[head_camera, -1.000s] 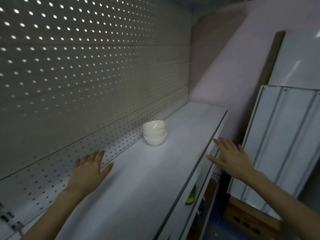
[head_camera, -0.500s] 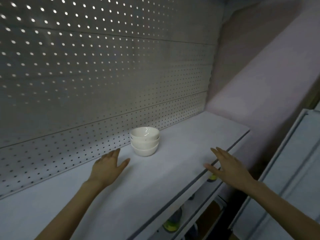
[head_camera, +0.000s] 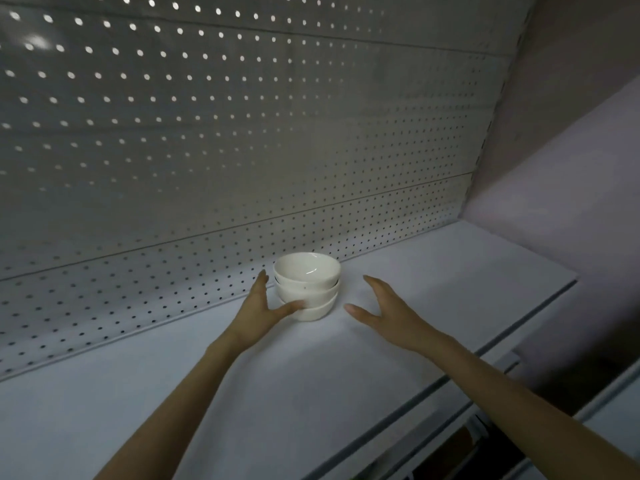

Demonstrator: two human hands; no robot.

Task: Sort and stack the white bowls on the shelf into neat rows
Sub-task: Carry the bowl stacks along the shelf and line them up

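A stack of three white bowls (head_camera: pixel 308 284) stands on the white shelf (head_camera: pixel 277 393), close to the perforated back panel. My left hand (head_camera: pixel 258 311) is at the stack's left side, fingers straight beside it and the thumb touching the lower bowls at the front. My right hand (head_camera: pixel 384 313) hovers open just right of the stack, fingers spread, a small gap away from the bowls.
The perforated back panel (head_camera: pixel 242 150) rises right behind the bowls. A pinkish side wall (head_camera: pixel 561 168) closes the shelf's far right end. The shelf's front edge (head_camera: pixel 450 379) runs diagonally at lower right, with lower shelving beneath it.
Both hands have moved forward to the bowl stack: the left from the bare shelf to the stack's left side, the right from the shelf's front edge to just right of it.
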